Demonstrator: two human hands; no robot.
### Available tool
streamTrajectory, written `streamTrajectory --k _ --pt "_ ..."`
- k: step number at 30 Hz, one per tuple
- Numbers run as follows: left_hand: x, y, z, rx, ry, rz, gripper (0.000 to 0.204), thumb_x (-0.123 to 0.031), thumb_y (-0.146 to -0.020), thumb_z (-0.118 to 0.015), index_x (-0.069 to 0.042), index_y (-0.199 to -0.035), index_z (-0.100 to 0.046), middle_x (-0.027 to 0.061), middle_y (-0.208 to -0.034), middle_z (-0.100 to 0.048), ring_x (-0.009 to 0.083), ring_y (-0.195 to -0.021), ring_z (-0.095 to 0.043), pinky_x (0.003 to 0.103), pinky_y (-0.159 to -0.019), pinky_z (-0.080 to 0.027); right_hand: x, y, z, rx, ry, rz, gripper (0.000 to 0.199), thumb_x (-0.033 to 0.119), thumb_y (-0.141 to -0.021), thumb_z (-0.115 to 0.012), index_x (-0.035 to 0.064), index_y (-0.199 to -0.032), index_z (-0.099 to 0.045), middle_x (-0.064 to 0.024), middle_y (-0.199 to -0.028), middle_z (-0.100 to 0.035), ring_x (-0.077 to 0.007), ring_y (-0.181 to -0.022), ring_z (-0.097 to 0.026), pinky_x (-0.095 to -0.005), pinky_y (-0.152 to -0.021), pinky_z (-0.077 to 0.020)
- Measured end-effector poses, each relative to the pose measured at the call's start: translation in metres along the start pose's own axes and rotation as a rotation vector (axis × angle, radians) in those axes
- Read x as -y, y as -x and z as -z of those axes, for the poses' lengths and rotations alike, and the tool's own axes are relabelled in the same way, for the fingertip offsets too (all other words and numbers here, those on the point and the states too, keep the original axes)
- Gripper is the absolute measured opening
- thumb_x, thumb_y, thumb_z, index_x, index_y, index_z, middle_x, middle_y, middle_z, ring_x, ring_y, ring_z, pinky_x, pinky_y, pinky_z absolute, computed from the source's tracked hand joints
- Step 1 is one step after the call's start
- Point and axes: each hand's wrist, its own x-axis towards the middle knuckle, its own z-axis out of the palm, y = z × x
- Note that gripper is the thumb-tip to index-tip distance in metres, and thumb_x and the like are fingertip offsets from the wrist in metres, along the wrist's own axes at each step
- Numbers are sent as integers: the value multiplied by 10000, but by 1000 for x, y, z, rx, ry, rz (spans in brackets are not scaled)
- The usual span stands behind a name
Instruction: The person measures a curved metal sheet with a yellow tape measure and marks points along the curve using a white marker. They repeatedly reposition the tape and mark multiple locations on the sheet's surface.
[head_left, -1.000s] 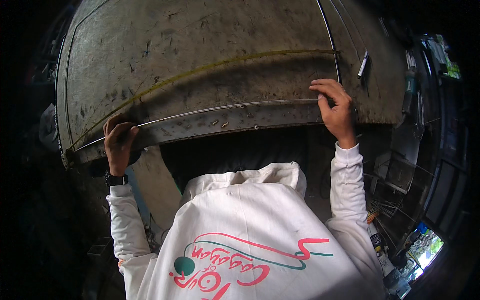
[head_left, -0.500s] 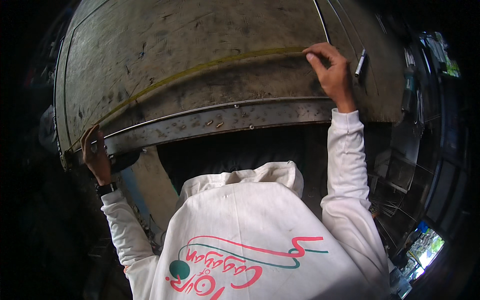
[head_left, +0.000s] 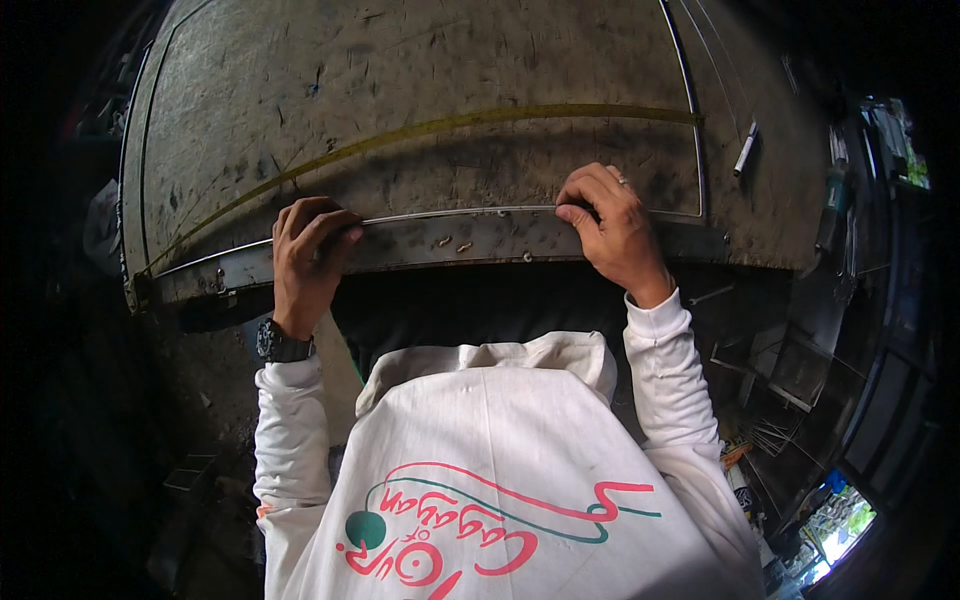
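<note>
A thin metal rod frame (head_left: 450, 212) lies on the worn table, its front side running along the table's near edge. My left hand (head_left: 308, 255) is closed over the left part of that front side, fingers curled down on the rod. Further right, my right hand (head_left: 615, 228) pinches the same side between thumb and fingers. Beyond both hands, a yellow tape measure blade (head_left: 430, 126) stretches across the tabletop, and its right end reaches the frame's right side. Neither hand touches the tape.
A flat metal bar (head_left: 400, 250) with bolts edges the table (head_left: 450, 60) in front of me. A white marker pen (head_left: 745, 148) lies at the right, beside thin wires. Metal pieces and a rack stand in the dim area past the table's right side.
My right hand has left the tape's right end and come down and leftward to the frame's front side. My left hand has moved right from the near left corner onto the rod.
</note>
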Motion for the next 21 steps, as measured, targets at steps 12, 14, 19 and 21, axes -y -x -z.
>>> streamTrajectory --k 12,14,19,21 --pt "3 2 -14 -71 87 39 190 -100 -807 -795 -83 -995 -770 111 -1099 -658 321 -1101 -594 425 -973 -458 10 10 18 203 -1682 203 274 300 -1017 -667 39 -1053 -742 -121 -1006 -696 -207 -925 -631 -372 -774 -472" --pt "1 2 -14 -72 98 52 186 -106 -811 -792 -82 -994 -768 114 -1096 -659 323 -1101 -593 426 -978 -455 15 12 15 153 -1655 168 246 274 -1030 -649 43 -1080 -716 -97 -994 -681 -181 -897 -611 -348 -759 -458" --pt "-1 2 -13 -92 115 67 176 -123 -813 -796 -83 -981 -761 101 -1079 -662 313 -1092 -594 423 -974 -449 20 12 7 -23 -1658 -13 209 264 -1072 -573 60 -1058 -619 2 -739 -472 -116 -677 -427 -292 -645 -344" --pt "1 2 -14 -99 103 44 163 -122 -818 -793 -89 -974 -759 94 -1078 -663 310 -1084 -596 424 -976 -443 24 12 6 -109 -1578 -80 251 292 -1092 -530 74 -983 -591 19 -697 -393 -108 -637 -359 -295 -615 -298"
